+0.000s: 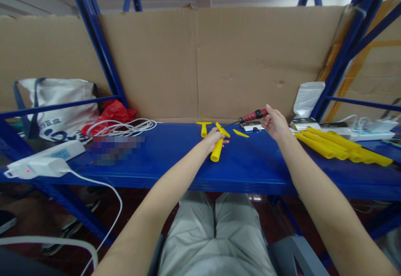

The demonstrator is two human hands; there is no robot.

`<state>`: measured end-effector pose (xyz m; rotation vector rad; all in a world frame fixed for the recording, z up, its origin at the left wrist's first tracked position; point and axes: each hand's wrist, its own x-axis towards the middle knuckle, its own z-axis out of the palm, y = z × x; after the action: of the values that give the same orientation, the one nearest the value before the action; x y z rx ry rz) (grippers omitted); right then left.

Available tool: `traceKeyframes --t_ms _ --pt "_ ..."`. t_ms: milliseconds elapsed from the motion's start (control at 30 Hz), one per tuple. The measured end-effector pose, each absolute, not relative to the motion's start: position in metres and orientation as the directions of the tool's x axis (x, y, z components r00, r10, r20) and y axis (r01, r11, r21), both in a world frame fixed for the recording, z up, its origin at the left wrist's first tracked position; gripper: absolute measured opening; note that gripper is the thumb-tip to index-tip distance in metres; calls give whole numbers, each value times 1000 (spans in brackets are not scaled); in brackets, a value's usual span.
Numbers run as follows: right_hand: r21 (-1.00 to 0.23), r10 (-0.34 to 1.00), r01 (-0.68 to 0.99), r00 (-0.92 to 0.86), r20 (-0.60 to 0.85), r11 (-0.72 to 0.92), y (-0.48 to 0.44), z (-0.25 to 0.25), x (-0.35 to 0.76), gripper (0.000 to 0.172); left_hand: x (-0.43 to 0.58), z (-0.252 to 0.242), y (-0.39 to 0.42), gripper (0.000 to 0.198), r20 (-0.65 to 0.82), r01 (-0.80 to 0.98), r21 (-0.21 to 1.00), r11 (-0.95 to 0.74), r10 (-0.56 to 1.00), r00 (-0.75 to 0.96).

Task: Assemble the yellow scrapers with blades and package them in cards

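My left hand (214, 138) is closed around a yellow T-shaped piece (216, 154), whose round tube end points toward me over the blue shelf. In my right hand (273, 120) is the rear end of a red and black screwdriver (251, 116). Its thin shaft points left, with the tip at the head of the held yellow piece; exact contact is too small to tell. Behind my left hand, another yellow T-shaped piece (204, 129) rests on the shelf. A flat, pointed yellow piece (240, 133) lies to the right of the held one.
Several yellow tubes (332, 144) lie at the right, beside small boxes (304, 123) and a white power strip (369, 134). Coiled white cable (134, 127), a red bag (114, 113), a white tote (62, 108) and a charger (46, 161) are at the left. Cardboard (250, 58) stands behind.
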<state>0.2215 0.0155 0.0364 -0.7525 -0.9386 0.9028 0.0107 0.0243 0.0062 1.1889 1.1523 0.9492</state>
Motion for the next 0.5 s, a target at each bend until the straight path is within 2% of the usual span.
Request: traceKeyframes --t_ms 500 --pt "-888 891 -270 371 261 373 20 35 224 46 11 6 23 52 -141 55 990 133 972 188"
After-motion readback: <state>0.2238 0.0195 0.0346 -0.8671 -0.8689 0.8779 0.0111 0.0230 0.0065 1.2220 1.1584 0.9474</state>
